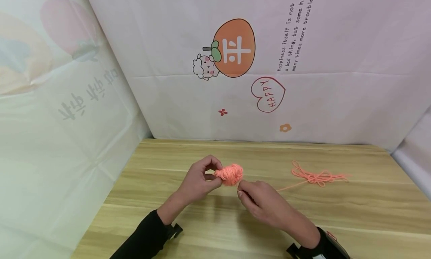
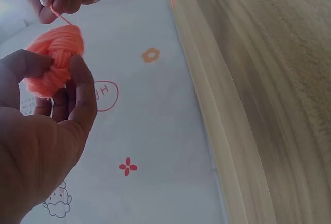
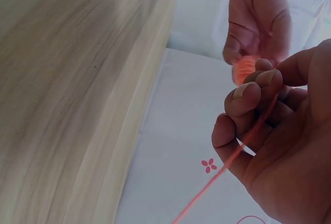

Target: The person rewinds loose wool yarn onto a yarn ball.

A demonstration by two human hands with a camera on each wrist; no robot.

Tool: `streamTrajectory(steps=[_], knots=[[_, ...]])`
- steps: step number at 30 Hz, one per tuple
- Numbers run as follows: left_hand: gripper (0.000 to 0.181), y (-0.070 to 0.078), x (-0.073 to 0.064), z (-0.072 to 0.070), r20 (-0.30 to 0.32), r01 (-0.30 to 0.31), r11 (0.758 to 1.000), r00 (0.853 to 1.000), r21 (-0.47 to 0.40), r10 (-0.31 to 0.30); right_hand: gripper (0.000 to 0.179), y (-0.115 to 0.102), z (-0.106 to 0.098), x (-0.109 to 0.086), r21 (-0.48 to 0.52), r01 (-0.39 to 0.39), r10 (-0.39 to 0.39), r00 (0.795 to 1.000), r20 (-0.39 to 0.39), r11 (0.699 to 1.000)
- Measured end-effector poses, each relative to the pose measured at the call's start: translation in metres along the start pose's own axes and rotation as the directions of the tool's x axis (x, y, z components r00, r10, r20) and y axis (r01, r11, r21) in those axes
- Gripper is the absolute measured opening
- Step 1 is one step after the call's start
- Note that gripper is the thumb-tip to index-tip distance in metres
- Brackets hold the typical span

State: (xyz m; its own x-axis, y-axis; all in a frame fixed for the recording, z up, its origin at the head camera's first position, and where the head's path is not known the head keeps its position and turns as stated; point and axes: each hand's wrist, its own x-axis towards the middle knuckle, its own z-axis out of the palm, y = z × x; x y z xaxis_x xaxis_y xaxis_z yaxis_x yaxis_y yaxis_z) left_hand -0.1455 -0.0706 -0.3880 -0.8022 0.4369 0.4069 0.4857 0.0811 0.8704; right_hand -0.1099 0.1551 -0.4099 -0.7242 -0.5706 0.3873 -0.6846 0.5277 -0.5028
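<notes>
A small ball of coral-orange yarn point(image 1: 232, 174) is held above the table by my left hand point(image 1: 199, 178), whose thumb and fingers pinch its left end. In the left wrist view, wound strands of the yarn ball point(image 2: 58, 45) show between thumb and fingers. Just right of the ball, my right hand point(image 1: 264, 203) pinches the single strand point(image 3: 220, 175) that runs from it. In the right wrist view this strand crosses the curled fingers and trails down past the palm. From the right hand it leads back to a loose yarn tangle point(image 1: 318, 176) on the table.
The wooden table point(image 1: 161, 154) meets a white printed cloth point(image 1: 175, 109) along its far edge. Another hanging cloth point(image 1: 40, 158) borders the left side. The loose tangle lies on the table's right half, beyond the right hand.
</notes>
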Motion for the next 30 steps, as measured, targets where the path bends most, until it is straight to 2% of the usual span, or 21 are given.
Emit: streamTrajectory(steps=[4, 18, 23, 30], knots=[[0.022, -0.001, -0.001, 0.001, 0.024, 0.018, 0.999, 1.0, 0.037, -0.019, 0.029, 0.0, 0.0, 0.0, 0.001, -0.003, 0.003, 1.0, 0.0, 1.0], [0.023, -0.003, -0.003, 0.005, 0.114, -0.006, 0.988, 0.993, 0.155, -0.012, 0.023, -0.002, -0.002, -0.001, 0.031, 0.029, -0.029, 1.0, -0.006, 0.999], [0.025, -0.016, -0.004, 0.006, 0.16, -0.046, 0.974, 0.987, 0.221, 0.011, 0.023, -0.003, -0.003, -0.002, 0.029, 0.01, -0.01, 1.0, 0.0, 1.0], [0.025, -0.034, -0.005, 0.006, 0.258, -0.102, 0.963, 0.965, 0.249, 0.035, 0.022, -0.002, -0.003, -0.002, 0.022, 0.018, -0.018, 1.0, -0.012, 1.0]])
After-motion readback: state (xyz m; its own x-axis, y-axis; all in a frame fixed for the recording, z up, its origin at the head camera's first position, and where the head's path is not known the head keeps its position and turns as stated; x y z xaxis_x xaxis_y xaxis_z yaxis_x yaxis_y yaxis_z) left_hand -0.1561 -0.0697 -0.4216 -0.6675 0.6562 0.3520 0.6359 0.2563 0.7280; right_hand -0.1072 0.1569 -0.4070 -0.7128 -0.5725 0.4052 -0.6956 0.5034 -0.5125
